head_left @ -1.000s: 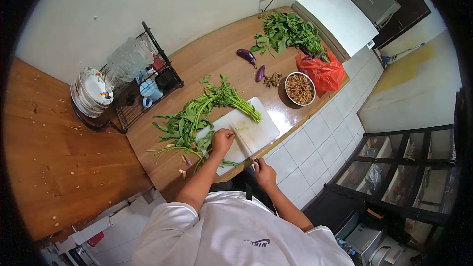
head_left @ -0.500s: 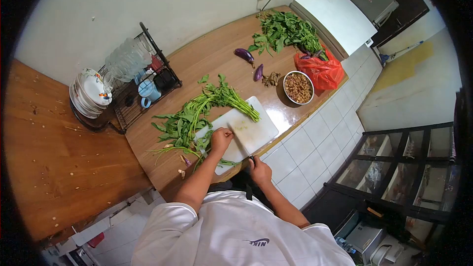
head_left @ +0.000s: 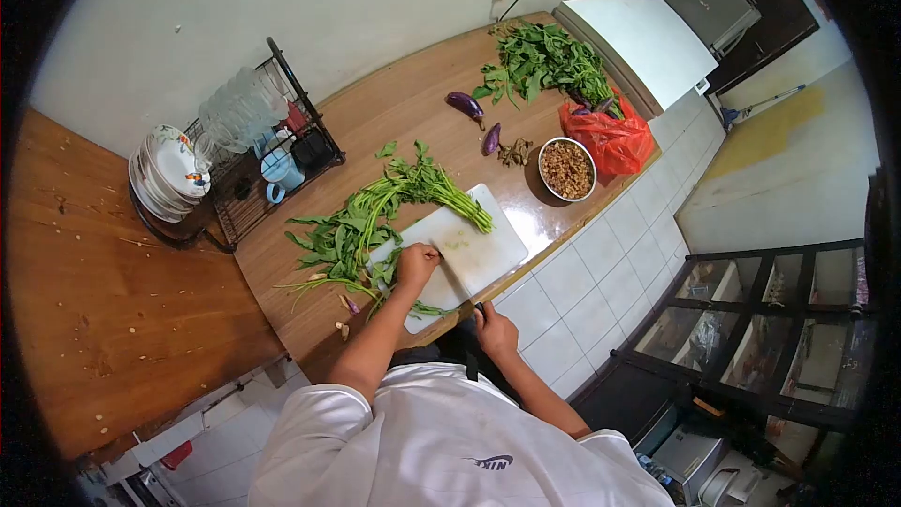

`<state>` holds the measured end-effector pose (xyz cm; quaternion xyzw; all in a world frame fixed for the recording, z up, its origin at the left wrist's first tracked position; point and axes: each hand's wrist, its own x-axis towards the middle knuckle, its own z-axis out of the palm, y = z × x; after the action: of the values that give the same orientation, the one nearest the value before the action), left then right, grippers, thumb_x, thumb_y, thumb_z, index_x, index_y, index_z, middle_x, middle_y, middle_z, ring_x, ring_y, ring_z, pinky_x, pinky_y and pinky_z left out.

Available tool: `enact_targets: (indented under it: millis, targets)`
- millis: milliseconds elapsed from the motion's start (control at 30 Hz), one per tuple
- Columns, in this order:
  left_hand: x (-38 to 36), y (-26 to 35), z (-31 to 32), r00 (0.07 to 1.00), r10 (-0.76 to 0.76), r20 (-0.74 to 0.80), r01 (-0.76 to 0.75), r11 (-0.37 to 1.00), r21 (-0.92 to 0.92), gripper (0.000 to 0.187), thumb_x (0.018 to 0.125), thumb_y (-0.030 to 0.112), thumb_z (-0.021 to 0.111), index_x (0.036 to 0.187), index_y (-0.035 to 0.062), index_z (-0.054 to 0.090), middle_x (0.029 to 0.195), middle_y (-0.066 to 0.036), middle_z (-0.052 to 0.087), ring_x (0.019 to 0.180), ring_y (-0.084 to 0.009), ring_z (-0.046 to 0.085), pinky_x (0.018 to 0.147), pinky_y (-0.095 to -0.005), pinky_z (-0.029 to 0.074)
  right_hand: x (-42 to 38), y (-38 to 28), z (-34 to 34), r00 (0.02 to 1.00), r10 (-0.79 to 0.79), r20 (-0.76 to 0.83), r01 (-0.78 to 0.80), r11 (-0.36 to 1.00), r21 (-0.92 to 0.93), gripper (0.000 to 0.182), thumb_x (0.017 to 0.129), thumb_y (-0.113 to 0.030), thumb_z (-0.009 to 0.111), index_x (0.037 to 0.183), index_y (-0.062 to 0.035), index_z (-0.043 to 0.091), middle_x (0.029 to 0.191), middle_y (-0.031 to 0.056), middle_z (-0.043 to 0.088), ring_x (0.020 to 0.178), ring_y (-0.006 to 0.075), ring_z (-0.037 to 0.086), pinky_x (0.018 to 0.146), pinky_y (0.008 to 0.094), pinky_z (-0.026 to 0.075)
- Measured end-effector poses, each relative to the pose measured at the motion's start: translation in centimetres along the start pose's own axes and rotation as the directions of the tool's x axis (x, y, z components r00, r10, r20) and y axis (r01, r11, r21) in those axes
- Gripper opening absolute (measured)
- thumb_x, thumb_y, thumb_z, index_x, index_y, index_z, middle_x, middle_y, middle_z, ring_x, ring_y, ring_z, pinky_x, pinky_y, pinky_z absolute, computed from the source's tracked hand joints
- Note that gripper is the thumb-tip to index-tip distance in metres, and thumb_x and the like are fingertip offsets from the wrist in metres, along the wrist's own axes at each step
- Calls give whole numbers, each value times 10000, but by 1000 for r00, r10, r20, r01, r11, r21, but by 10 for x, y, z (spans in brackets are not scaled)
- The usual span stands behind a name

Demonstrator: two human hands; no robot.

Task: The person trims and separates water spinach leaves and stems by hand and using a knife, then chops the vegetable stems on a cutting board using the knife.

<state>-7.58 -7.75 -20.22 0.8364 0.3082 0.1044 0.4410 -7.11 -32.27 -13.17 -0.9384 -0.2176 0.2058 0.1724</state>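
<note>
My right hand [head_left: 497,332] is wrapped around the black handle of a knife [head_left: 460,279]. The blade points away from me over the white cutting board [head_left: 499,249]. Close to the blade's tip, my left hand [head_left: 417,268] is closed in a pinch above the board; what its fingers hold is too small to make out. Leafy green stalks [head_left: 465,202] lie with cut ends on the board's far side, and their leaves spread leftward on the table. More leaves [head_left: 385,270] are partly hidden beneath my left hand and forearm.
Beyond the board are a bowl of brown chopped food [head_left: 567,169], a red plastic bag [head_left: 608,139], purple eggplants [head_left: 465,107] and another pile of greens [head_left: 554,66]. A dish rack [head_left: 310,117] with glasses and a blue mug [head_left: 280,169] stands left, beside stacked plates [head_left: 174,174].
The view has shifted very slightly. My left hand remains pinched near the blade, and my right hand still grips the knife in nearly the same place.
</note>
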Motion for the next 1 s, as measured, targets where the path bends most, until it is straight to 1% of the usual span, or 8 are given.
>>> enact_targets:
  millis: [100,200,600,667,767,833,933,1000]
  targets:
    - [-4,0,2,998,51,-47,-52,998,-29,127,734,127,795,829,46,769,835,-128,708,726,-279,709,688,-388,565,8,-1,5,1000,-18,-8,18,1000,-22,271,998,-396,521,1045,-130,545,706,205,659,672,433,654,577,555,496]
    - [-5,-4,2,997,60,-39,-62,996,-61,125,738,124,794,833,45,770,828,-131,703,724,-283,706,684,-392,562,2,-2,2,1000,-1,-17,1,999,35,275,999,-400,523,1036,-129,547,709,206,661,677,436,654,581,556,494]
    - [-4,-6,3,999,24,-40,-27,997,-68,95,728,113,799,796,55,768,822,-115,695,722,-267,700,690,-379,555,-12,11,-1,1000,13,27,-12,1000,-19,276,999,-395,529,1009,-120,546,718,195,665,676,428,653,576,551,491]
    - [-5,-7,5,999,30,-38,-32,997,-67,95,728,113,799,798,55,769,819,-114,696,725,-267,700,692,-380,556,-3,9,4,999,-40,-11,39,999,-23,272,1000,-391,527,1032,-122,549,720,196,665,675,424,654,574,548,493]
    - [-5,-3,2,999,28,-38,-28,1000,-5,92,728,106,794,800,54,769,815,-115,697,727,-270,699,692,-385,557,6,1,8,998,-43,-39,43,999,-13,270,999,-387,528,1058,-124,551,718,197,665,667,425,653,572,547,494]
    - [-7,-3,3,998,34,-61,-38,997,-63,101,730,104,792,814,54,770,814,-118,693,726,-274,698,685,-392,556,4,-1,5,999,-36,-31,36,999,7,271,999,-387,528,1061,-124,553,718,198,665,666,425,654,573,546,494]
    - [-8,-4,0,996,72,-51,-73,997,-18,115,731,103,793,833,52,773,813,-120,692,730,-274,700,686,-393,557,-7,2,-1,1000,-21,-10,21,999,26,272,1000,-387,527,1059,-123,556,718,200,666,668,428,655,575,545,496]
    - [-7,-6,1,997,61,-54,-63,997,-37,116,730,98,792,835,52,773,812,-120,690,729,-275,699,683,-391,557,-14,6,-2,1000,-11,-1,11,1000,25,271,1000,-386,527,1053,-122,556,718,201,666,671,430,655,576,545,497]
